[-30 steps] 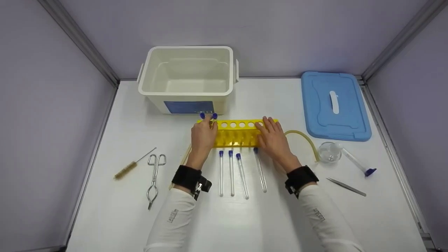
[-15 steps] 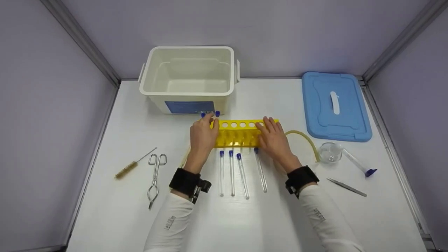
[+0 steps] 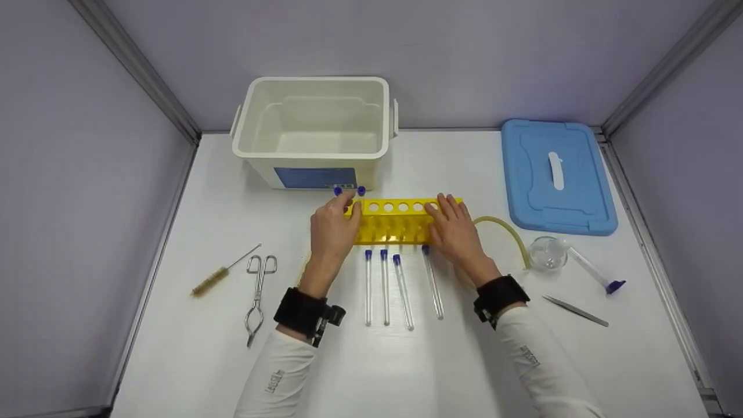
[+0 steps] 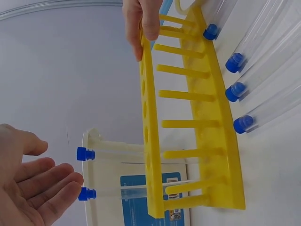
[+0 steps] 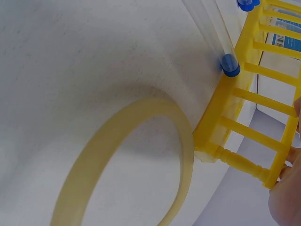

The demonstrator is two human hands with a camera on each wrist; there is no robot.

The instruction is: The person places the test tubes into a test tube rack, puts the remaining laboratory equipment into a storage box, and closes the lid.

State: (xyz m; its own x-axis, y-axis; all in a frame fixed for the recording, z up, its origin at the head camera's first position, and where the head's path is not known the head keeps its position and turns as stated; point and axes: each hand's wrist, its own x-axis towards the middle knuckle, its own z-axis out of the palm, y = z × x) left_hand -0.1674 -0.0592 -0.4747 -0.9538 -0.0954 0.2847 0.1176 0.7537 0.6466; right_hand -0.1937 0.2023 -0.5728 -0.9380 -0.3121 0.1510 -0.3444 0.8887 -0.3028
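Observation:
A yellow test tube rack (image 3: 393, 228) stands mid-table. Two blue-capped test tubes (image 4: 117, 192) appear upright in its left-end holes, their caps above the top bar. My left hand (image 3: 335, 227) is beside this end; the left wrist view shows its fingers loosely extended near the caps, holding nothing. My right hand (image 3: 455, 232) grips the top bar's right end, with fingers (image 4: 149, 21) on both sides of it in the left wrist view. Several more capped test tubes (image 3: 385, 290) lie on the table in front of the rack.
Behind stands a white bin (image 3: 310, 148); a blue lid (image 3: 558, 177) lies back right. A brush (image 3: 212, 281) and metal tongs (image 3: 255, 302) lie left. Rubber tubing (image 3: 511, 232), a glass vessel (image 3: 547, 253), a measuring cylinder (image 3: 592, 268) and tweezers (image 3: 574, 310) are right.
My left hand has moved slightly left and back from the tubes, its fingers loosening. The right tube's cap has shifted a little to the right. My right hand has stayed on the rack.

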